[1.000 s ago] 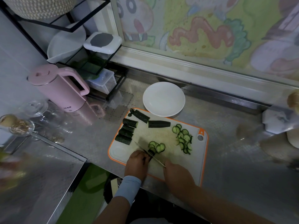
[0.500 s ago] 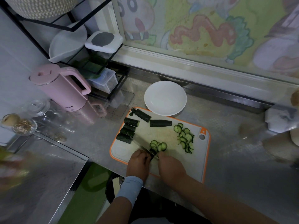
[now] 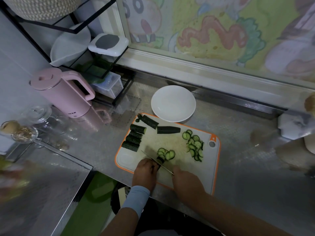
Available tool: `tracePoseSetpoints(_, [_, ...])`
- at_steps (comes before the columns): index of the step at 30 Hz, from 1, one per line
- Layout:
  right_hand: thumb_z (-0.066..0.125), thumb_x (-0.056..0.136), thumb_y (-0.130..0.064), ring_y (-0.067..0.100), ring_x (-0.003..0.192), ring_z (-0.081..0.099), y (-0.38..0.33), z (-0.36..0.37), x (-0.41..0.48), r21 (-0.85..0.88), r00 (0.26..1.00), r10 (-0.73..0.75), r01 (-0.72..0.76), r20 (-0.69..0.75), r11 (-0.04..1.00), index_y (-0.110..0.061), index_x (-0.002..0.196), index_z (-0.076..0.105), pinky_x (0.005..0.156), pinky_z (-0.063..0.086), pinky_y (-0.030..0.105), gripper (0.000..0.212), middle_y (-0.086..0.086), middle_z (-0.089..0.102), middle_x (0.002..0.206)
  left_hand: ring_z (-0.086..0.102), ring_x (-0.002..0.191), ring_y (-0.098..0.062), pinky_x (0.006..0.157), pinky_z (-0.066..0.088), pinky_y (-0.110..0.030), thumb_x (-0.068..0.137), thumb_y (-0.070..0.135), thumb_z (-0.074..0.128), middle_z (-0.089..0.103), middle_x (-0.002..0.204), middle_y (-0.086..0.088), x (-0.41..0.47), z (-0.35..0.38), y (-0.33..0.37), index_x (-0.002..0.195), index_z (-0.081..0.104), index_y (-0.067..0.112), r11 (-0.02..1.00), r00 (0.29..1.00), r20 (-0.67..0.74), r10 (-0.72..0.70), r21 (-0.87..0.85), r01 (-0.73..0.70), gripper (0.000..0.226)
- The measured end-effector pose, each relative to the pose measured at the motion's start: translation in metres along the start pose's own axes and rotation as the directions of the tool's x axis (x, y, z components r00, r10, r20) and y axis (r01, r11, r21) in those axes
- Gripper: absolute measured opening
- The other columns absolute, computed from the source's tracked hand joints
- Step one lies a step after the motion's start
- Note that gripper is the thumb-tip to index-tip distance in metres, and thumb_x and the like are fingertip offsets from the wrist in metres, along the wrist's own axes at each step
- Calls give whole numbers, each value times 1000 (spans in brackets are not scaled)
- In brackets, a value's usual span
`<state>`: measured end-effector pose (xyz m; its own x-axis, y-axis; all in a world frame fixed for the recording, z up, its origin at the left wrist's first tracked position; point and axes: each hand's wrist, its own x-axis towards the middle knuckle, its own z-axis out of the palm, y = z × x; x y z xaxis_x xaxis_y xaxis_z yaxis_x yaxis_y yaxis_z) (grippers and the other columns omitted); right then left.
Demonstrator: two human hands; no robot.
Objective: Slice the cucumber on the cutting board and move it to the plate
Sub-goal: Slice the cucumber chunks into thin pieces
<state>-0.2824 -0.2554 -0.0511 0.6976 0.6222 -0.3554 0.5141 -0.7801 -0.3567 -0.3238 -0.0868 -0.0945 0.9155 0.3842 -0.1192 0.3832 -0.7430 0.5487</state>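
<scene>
Here, a short cucumber stub (image 3: 160, 160) is pinned near the front edge of the cutting board (image 3: 170, 142) by the left hand (image 3: 144, 173), whose fingers are curled down over it. The knife (image 3: 149, 156) is held in the right hand (image 3: 187, 183), which is closed round a handle hidden beneath it, and the blade lies slantwise across the stub, just beside the left hand's fingers. Little of the stub is left to be held, so the step would best be finished with the fingertips tucked back and the knuckles offered to the flat of the blade. The last bit could well be laid flat or left as an end piece rather than chased with the edge. Thin, even cuts are suggested by the fresh slices (image 3: 166, 153) lying just beyond the blade, and the same thickness should be matched. A larger slice pile (image 3: 195, 147) is gathered toward the right side of the board, near its hanging hole, and several uncut chunks (image 3: 134, 137) are lined up at the far left corner, so much slicing is judged to remain. Room should be made before the next chunk is taken: the fresh slices could be swept over to the pile with the flat of the blade. The plate (image 3: 173, 103) stands on the counter (image 3: 247, 167) at the board's far edge, and no slices have yet been put on it.
</scene>
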Motion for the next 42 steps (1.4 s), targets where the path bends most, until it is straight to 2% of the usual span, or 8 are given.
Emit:
tracePoseSetpoints(6, [43, 93, -15, 26, 98, 62, -13, 4, 27, 12, 1000, 24, -24, 15, 1000, -10, 124, 41, 78, 47, 36, 32, 8, 63, 109, 56, 80, -22, 69, 43, -25, 84, 19, 66, 60, 80, -4, -2, 2, -2, 74, 68, 15, 1000, 1000, -5, -14, -7, 14, 11])
tracePoseSetpoints(16, [40, 98, -41, 20, 66, 57, 24, -30, 30, 247, 990, 70, -37, -126, 968, -18, 94, 45, 54, 41, 33, 23, 1, 59, 75, 51, 76, -18, 66, 50, -34, 79, 25, 53, 54, 79, 0, 8, -3, -2, 72, 61, 16, 997, 998, 7, 66, -30, -66, 14])
tracePoseSetpoints(21, [37, 98, -45, 21, 67, 59, 45, -46, 23, 129, 970, 19, 13, -243, 992, -24, 96, 46, 57, 41, 32, 23, -2, 61, 73, 45, 78, -16, 71, 37, -25, 76, 15, 46, 47, 84, 0, 21, -32, 14, 79, 52, 13, 965, 938, -336, -80, -263, -12, 6])
tracePoseSetpoints(25, [46, 93, -47, 18, 76, 60, 58, -55, 20, 77, 961, -46, 69, -274, 995, -29, 96, 47, 60, 43, 31, 19, -5, 63, 85, 45, 79, -15, 72, 36, -27, 75, 15, 44, 48, 86, 3, 43, -59, 26, 83, 55, 10, 975, 836, -548, -26, -198, -99, 15])
tracePoseSetpoints(29, [55, 85, -47, 16, 80, 58, 64, -60, 19, 48, 958, -124, 141, -258, 989, -29, 94, 50, 58, 35, 28, 21, -7, 62, 87, 51, 86, -19, 78, 44, -38, 77, 37, 51, 59, 91, 6, 66, -53, 47, 89, 64, 26, 968, 952, -177, 249, 6, -252, 21])
tracePoseSetpoints(33, [53, 82, -51, 16, 74, 57, 67, -59, 21, -10, 944, -167, 171, -284, 985, -30, 89, 51, 55, 34, 28, 22, -6, 61, 80, 48, 109, -15, 97, 39, -33, 75, 52, 64, 58, 114, 10, 76, -33, 66, 108, 65, 39, 958, 924, 286, 255, 52, -280, 36])
tracePoseSetpoints(38, [52, 81, -47, 17, 70, 55, 73, -56, 20, -76, 937, -195, 181, -290, 981, -29, 86, 51, 54, 35, 29, 19, -6, 60, 76, 58, 102, -20, 91, 48, -34, 86, 36, 60, 64, 111, 4, 97, -20, 71, 111, 66, 33, 980, 921, 356, 155, 61, -188, 26])
tracePoseSetpoints(42, [55, 77, -44, 17, 64, 54, 72, -57, 20, -60, 930, -187, 177, -315, 982, -29, 82, 51, 52, 31, 26, 17, -7, 59, 71, 53, 101, -23, 90, 46, -36, 86, 46, 54, 61, 106, -1, 106, -17, 76, 107, 67, 36, 982, 918, 374, 128, 82, -170, 27])
